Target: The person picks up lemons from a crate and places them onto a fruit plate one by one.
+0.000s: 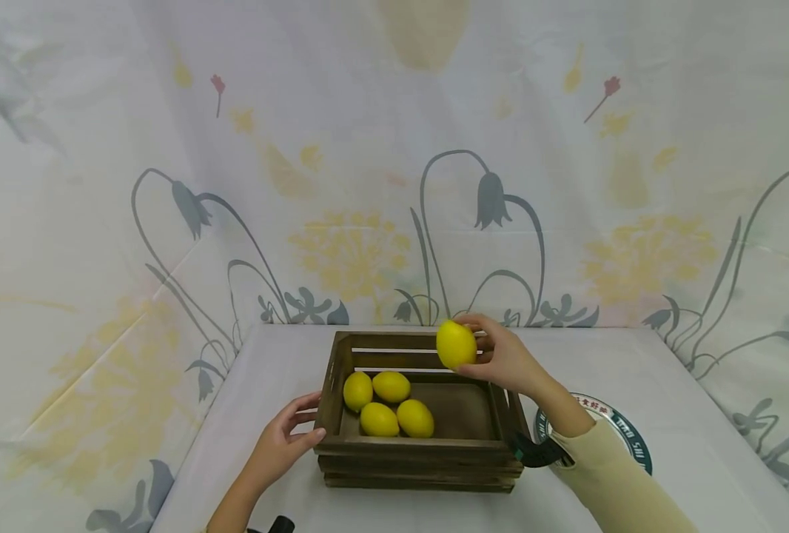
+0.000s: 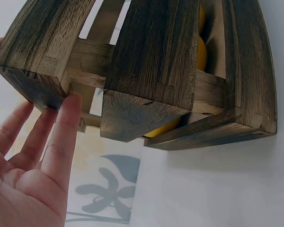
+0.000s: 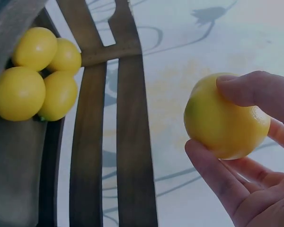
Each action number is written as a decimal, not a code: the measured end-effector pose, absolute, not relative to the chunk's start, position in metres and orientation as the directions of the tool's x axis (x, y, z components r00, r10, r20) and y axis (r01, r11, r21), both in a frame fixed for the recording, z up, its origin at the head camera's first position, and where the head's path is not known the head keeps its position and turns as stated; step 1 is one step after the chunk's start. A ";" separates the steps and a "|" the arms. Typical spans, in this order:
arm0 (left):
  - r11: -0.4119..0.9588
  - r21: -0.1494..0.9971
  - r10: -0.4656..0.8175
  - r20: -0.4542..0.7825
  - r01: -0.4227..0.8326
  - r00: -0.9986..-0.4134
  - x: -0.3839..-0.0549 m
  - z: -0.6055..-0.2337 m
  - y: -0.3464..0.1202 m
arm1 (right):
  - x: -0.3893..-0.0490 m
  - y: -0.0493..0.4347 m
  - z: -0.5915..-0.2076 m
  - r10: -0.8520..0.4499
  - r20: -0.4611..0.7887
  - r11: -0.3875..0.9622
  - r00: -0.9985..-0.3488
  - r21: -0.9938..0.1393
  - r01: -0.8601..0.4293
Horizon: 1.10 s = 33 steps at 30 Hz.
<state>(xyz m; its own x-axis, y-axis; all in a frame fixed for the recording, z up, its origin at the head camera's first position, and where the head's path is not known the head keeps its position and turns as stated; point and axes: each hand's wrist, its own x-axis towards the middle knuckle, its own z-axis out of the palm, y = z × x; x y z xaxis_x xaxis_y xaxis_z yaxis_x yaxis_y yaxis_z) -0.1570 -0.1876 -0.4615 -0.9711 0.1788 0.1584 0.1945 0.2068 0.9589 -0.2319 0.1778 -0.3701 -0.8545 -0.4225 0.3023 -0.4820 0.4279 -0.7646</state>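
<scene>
One lemon (image 1: pixel 456 345) is pinched between right hand (image 1: pixel 511 361) thumb and fingers above the crate (image 1: pixel 421 471), left hand (image 1: pixel 280 448) fingers extended against its left end, partly legible round emblem (image 1: pixel 628 435) to its right.

A round emblem (image 1: pixel 629 435) on the tabletop (image 1: pixel 281 363), partly hidden by my right sleeve (image 1: pixel 610 474), bears red Chinese characters, and white capitals on green, seemingly "TIMO SHI". I can't make out the rest.
</scene>
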 end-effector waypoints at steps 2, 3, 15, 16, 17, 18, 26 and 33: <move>0.205 0.959 0.180 0.161 0.197 -0.971 -0.157 -0.461 -0.188 | -0.229 0.180 -0.371 -0.405 0.309 0.447 -0.860 -0.753 -0.482; 0.205 0.959 0.181 0.161 0.197 -0.970 -0.157 -0.461 -0.188 | -0.228 0.182 -0.372 -0.396 0.312 0.457 -0.864 -0.749 -0.480; 0.210 0.958 0.175 0.161 0.197 -0.971 -0.155 -0.461 -0.187 | -0.214 0.202 -0.379 -0.318 0.320 0.470 -0.893 -0.765 -0.441; 0.210 0.957 0.174 0.163 0.198 -0.971 -0.155 -0.461 -0.187 | -0.213 0.204 -0.380 -0.312 0.317 0.473 -0.896 -0.766 -0.436; 0.210 0.957 0.174 0.164 0.199 -0.971 -0.155 -0.461 -0.187 | -0.212 0.206 -0.381 -0.304 0.312 0.478 -0.900 -0.767 -0.428; 0.211 0.957 0.173 0.165 0.200 -0.971 -0.155 -0.461 -0.186 | -0.211 0.208 -0.382 -0.296 0.308 0.483 -0.904 -0.769 -0.420; 0.214 0.957 0.166 0.163 0.196 -0.973 -0.155 -0.460 -0.186 | -0.206 0.222 -0.390 -0.230 0.289 0.514 -0.929 -0.774 -0.368; 0.224 0.956 0.165 0.155 0.190 -0.974 -0.155 -0.459 -0.186 | -0.202 0.234 -0.395 -0.173 0.290 0.520 -0.941 -0.784 -0.338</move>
<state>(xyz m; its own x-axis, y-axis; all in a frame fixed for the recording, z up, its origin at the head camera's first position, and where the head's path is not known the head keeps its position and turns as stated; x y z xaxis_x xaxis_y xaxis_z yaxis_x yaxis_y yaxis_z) -0.1548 -0.1857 -0.4591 -0.9741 0.1649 0.1550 0.1900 0.2238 0.9559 -0.2018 0.2339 -0.3950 -0.9411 -0.1734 0.2902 -0.3377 0.5201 -0.7845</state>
